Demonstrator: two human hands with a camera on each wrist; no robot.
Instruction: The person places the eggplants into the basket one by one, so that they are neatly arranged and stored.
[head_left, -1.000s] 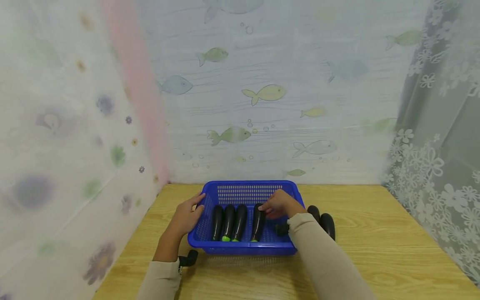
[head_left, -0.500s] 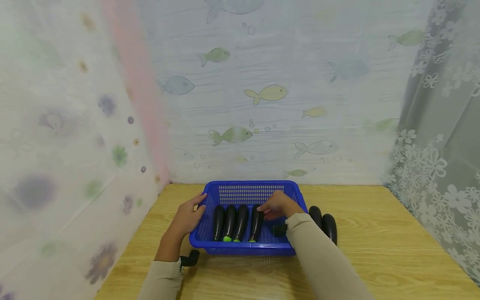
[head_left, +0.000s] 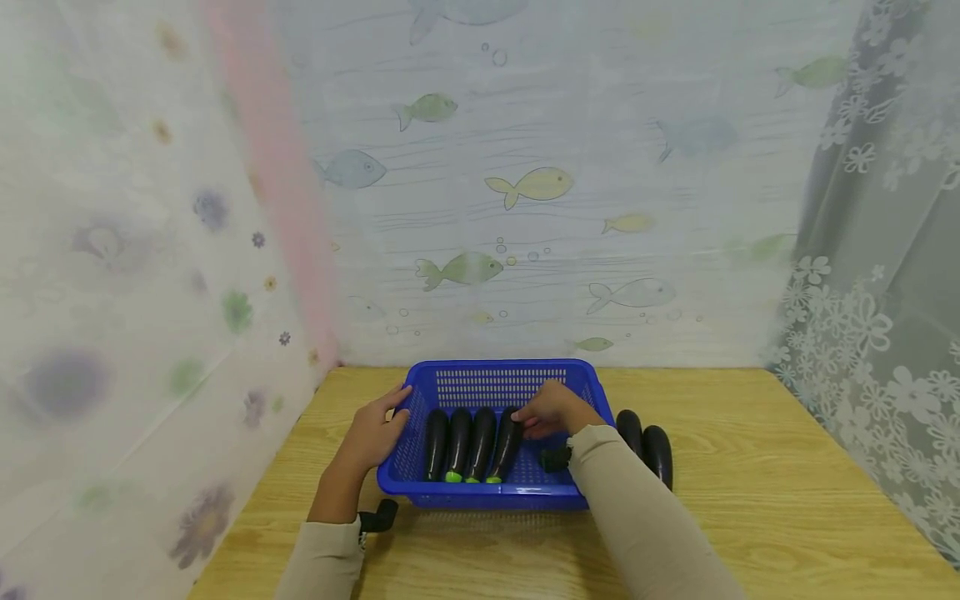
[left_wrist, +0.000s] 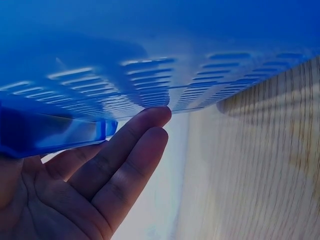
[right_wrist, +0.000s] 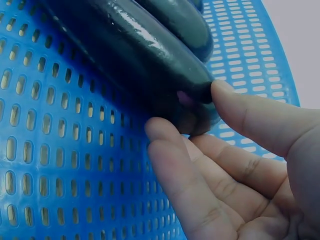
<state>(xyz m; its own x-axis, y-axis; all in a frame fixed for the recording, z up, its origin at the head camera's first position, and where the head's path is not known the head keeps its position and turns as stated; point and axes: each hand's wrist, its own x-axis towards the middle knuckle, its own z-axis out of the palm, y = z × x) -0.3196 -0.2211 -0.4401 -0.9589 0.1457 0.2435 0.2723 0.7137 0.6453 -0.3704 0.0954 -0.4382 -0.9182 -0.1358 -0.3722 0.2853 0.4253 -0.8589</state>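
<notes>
My right hand pinches the far, rounded end of an eggplant inside the blue plastic basket. In the right wrist view, the thumb lies on top of the glossy dark eggplant, with fingertips at its end and underside. Three more eggplants lie side by side to its left, green stem ends toward me. My left hand holds the basket's left rim. In the left wrist view its fingers reach under the rim along the slotted outer wall; the thumb is hidden there.
Two more eggplants lie on the wooden table just right of the basket, partly behind my right sleeve. A fish-print curtain hangs behind the table, and a flower-print sheet borders the left side.
My right hand has shifted slightly left with the eggplant, whose stem end has swung left toward the other three. The left hand has stayed on the rim.
</notes>
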